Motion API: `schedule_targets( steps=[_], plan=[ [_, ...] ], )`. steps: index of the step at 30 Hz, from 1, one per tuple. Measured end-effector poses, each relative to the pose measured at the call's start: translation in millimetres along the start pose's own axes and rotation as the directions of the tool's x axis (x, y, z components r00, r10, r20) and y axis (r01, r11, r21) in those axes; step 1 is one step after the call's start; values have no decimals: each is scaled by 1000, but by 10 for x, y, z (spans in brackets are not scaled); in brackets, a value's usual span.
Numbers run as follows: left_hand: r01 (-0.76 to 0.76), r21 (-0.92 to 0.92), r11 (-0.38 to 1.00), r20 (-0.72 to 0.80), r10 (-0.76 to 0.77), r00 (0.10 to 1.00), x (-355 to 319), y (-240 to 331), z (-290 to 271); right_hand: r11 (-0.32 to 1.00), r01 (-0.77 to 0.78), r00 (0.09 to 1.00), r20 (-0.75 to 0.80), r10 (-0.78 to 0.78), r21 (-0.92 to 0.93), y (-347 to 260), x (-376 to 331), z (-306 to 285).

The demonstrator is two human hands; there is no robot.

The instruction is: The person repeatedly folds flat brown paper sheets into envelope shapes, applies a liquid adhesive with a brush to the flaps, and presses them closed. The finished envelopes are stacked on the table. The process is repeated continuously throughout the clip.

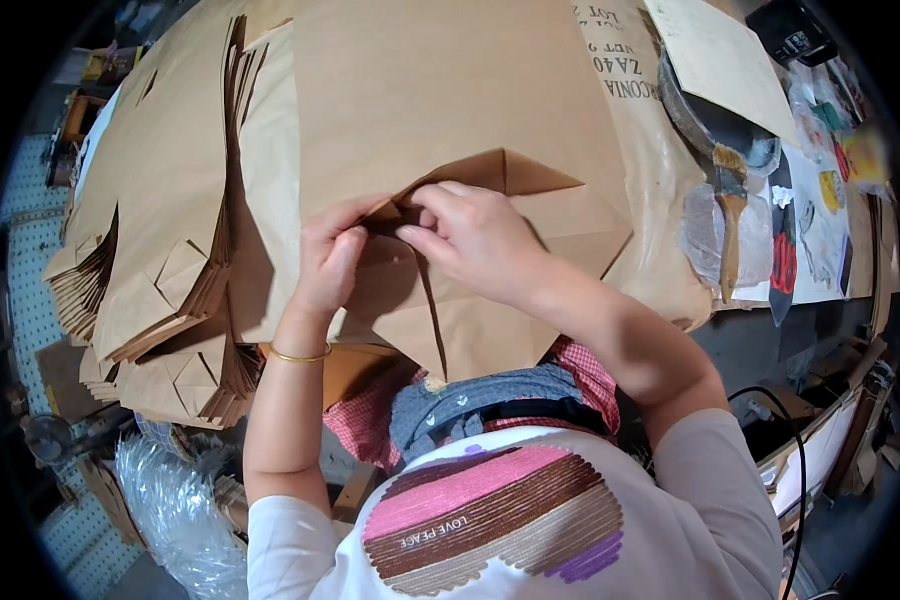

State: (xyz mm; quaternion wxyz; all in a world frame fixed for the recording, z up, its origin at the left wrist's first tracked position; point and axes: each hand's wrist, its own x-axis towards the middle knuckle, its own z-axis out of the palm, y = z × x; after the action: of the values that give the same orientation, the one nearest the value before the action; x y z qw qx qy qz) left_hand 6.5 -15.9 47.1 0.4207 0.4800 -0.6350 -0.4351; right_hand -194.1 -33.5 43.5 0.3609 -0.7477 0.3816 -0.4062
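Lying along the table's left edge, stacks of kraft paper bags [170, 150] show smooth matte brown faces, fanned layers and diamond-shaped folded ends. Below their near corner, beside the table, sits a crinkled, glossy bundle of clear plastic film [175, 510]. Next comes the left hand [332, 255], a smooth gold-coloured bangle [300, 355] round its wrist; its thumb and fingers are pinched on the left side of a fold. That fold belongs to a single kraft paper bag [420, 90], flat and crisply creased, lying mid-table with its near end reaching past the near edge. A pointed flap stands up just beyond the fingers, and the hands cover part of the opening. The right hand [475, 235] bends its fingers over the fold, thumb lower on the paper; whether they grip it cannot be told. Toward the table's right edge, a pale flat board [725, 65] partly covers a grey basin [705, 120]. Nearer, a wooden-handled bristle brush [732, 215] overlaps a cloudy plastic packet [755, 245], with red-handled scissors [783, 260] just beside it.
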Motion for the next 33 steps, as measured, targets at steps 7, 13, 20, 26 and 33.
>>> schedule_targets(
  steps=[7,13,20,26,33],
  plan=[
    [274,389,879,-175,-222,959,687,-348,157,985,-8,1000,27,13,-174,-129,-106,304],
    [427,194,883,15,-438,899,765,-45,136,676,285,933,36,-357,-679,-274,373,-320],
    [261,561,786,-77,-265,961,853,-46,129,606,667,537,844,14,-434,-199,150,-514],
    [-449,840,305,350,328,877,540,154,424,265,513,707,577,409,-816,-333,-240,-571],
    [-417,822,388,570,-574,588,220,611,1028,358,695,246,673,697,-624,-383,429,-310]
  ],
)
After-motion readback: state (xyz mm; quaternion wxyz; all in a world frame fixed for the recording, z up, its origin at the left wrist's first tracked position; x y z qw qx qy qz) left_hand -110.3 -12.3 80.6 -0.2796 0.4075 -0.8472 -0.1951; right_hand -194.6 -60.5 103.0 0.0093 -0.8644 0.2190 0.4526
